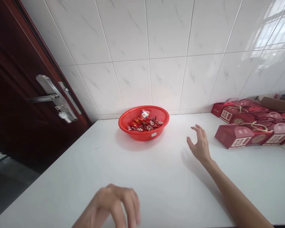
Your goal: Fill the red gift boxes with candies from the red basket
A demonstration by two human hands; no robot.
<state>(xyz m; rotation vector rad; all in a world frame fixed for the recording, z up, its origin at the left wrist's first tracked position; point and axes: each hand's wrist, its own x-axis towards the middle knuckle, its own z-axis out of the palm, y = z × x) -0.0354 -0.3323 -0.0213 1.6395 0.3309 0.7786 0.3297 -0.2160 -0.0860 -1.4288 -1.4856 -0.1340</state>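
A red plastic basket point(142, 136) stands on the white table near the tiled wall, with small red candy packets point(146, 125) inside. My right hand point(200, 145) hovers over the table between the basket and the gift boxes, thumb and fingers apart, holding nothing. At the bottom edge, partly cut off, my left hand point(116, 202) is raised above the near part of the table; its fingers are bent downward and loosely spread, with no object visible in it. Red gift boxes point(237, 136) with twine handles lie in rows to the right of my right hand.
The white table point(85, 164) reaches back to the tiled wall. A dark red door point(16, 79) with a metal handle and keys is at the left. Brown cardboard point(276, 104) lies behind the boxes at the far right.
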